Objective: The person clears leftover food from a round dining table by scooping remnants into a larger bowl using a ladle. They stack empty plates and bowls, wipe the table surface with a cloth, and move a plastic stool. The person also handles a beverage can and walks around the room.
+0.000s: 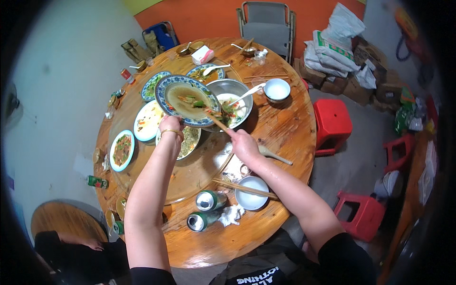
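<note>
My left hand (171, 124) grips the near rim of a blue-patterned plate (164, 93), tilted over a metal basin (245, 89). Thin brown broth and a few vegetable scraps (198, 104) lie on the plate. In my right hand (245, 144) are wooden chopsticks (219, 122), their tips at the plate's lower right edge. The basin holds pale food with green and red bits (237, 110) and a white spoon (249, 93). Beneath my left wrist stands a bowl of chopped food (189, 142), partly hidden by my arm.
Around the glass turntable (149, 178) are a white oval plate (146, 121), a meat dish (123, 150) and greens (154, 84). Two open cans (206, 201), a white bowl (253, 203) and crumpled tissue (231, 215) sit close to me. Red stools (333, 123) stand right; another person's arm (80, 240) shows lower left.
</note>
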### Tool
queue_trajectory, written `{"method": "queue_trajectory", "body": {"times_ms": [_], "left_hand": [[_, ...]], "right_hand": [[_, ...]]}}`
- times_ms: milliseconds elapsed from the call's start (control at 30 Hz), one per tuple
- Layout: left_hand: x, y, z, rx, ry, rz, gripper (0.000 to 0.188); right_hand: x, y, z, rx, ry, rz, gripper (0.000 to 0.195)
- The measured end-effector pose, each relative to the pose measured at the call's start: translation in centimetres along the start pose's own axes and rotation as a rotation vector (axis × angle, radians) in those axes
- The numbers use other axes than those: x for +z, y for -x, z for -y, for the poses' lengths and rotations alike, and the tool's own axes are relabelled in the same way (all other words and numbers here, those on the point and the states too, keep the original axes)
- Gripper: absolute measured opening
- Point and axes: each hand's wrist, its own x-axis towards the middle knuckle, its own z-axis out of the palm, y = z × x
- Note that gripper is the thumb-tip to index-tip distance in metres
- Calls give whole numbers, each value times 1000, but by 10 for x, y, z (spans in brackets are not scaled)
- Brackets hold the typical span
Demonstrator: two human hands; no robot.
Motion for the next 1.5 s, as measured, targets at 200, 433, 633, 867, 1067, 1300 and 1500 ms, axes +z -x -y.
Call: {"method": "queue_trajectory", "body": {"times_ms": [200,433,633,867,1067,1300,1500], "left_hand": [[-2,37,-8,4,59,-133,18],[-3,44,0,-23,10,-128,15],[5,60,7,-61,1,-65,13],[-28,43,17,-146,87,-118,13],[-39,45,15,-215,153,0,15],[-155,86,9,-286,454,4,3],[-232,110,50,-68,683,-241,7]], "right_hand": [[-9,-23,-16,-42,-44,33,25],[10,-35,-28,59,45,112,27],[13,-29,21,-249,-90,-32,30],[-4,-36,-19,-13,178,49,32],[10,-31,-45,-82,294,39,31],[-27,-21,-38,-83,164,-27,30],[-33,-3,-28,-158,-88,-4,30]]}}
